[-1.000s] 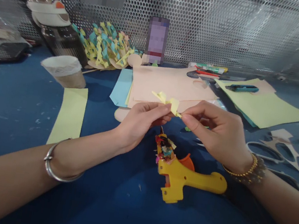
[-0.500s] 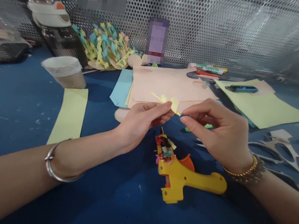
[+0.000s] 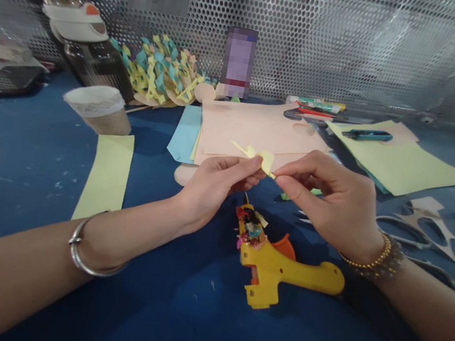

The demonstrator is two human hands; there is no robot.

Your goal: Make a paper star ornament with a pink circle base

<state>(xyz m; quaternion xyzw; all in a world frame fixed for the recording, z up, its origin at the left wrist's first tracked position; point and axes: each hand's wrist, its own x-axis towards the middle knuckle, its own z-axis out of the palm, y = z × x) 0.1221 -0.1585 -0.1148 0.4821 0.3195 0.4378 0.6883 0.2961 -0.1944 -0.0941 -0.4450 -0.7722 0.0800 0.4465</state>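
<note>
Between thumb and fingers, my left hand (image 3: 220, 184) pinches a small curled strip of yellow paper (image 3: 267, 161), whose thin tail sticks out to the upper left. My right hand (image 3: 331, 202) has its thumb and forefinger closed on the strip's lower right end. Below both hands a yellow hot glue gun (image 3: 280, 269) lies on its side, with its nozzle pointing away and colourful scraps stuck around it. Behind the hands lies a stack of pale pink paper (image 3: 256, 129) over light blue sheets (image 3: 185, 131). Scissors (image 3: 405, 230) rest partly hidden beyond my right wrist.
At left stand a paper cup (image 3: 98, 108), a pale yellow paper strip (image 3: 107, 173) and a dark bottle (image 3: 93, 58). A bunch of curled paper pieces (image 3: 163, 72) lies behind. A blue utility knife (image 3: 368, 134) rests on yellow sheets (image 3: 415, 167) at right, near cut scraps (image 3: 433, 219).
My right finger and thumb now close on the strip's end, where a small gap showed before. The curled yellow piece has turned slightly; my arms have hardly moved.
</note>
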